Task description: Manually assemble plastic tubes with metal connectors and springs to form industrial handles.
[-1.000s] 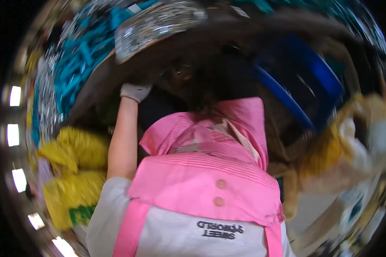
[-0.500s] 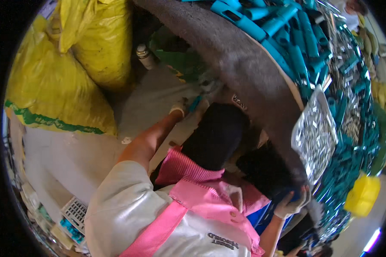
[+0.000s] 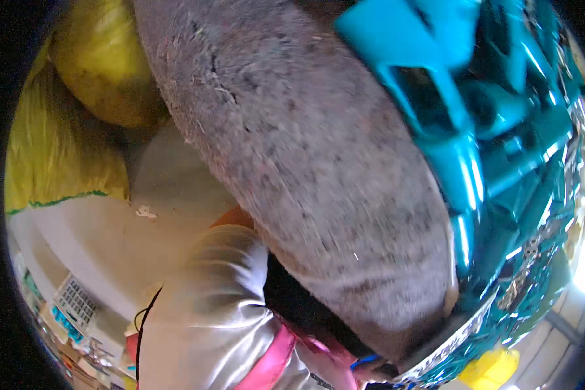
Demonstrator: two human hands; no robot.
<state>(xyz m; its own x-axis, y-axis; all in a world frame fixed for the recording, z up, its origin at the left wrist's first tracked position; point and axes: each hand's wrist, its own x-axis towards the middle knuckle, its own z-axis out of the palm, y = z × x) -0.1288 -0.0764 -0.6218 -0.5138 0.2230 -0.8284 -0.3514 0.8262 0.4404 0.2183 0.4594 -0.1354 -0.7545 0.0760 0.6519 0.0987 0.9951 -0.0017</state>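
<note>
A thick grey felt-covered table edge (image 3: 318,169) fills the middle of the view, very close to the camera. Several teal plastic parts (image 3: 474,130) lie heaped on top of it at the right. My shoulder in a white sleeve (image 3: 208,312) with a pink apron strap (image 3: 273,357) shows at the bottom. A small patch of my left arm (image 3: 231,218) runs under the table edge. Neither hand can be seen; both are hidden below or behind the table.
Large yellow sacks (image 3: 58,149) stand on the pale floor (image 3: 110,240) at the left. A white perforated crate (image 3: 75,302) sits at the lower left. A yellow container (image 3: 491,370) shows at the lower right, under the teal heap.
The view has swung in close to the table edge, which now covers most of the picture. Both gloved hands, visible earlier at the table, have dropped out of sight.
</note>
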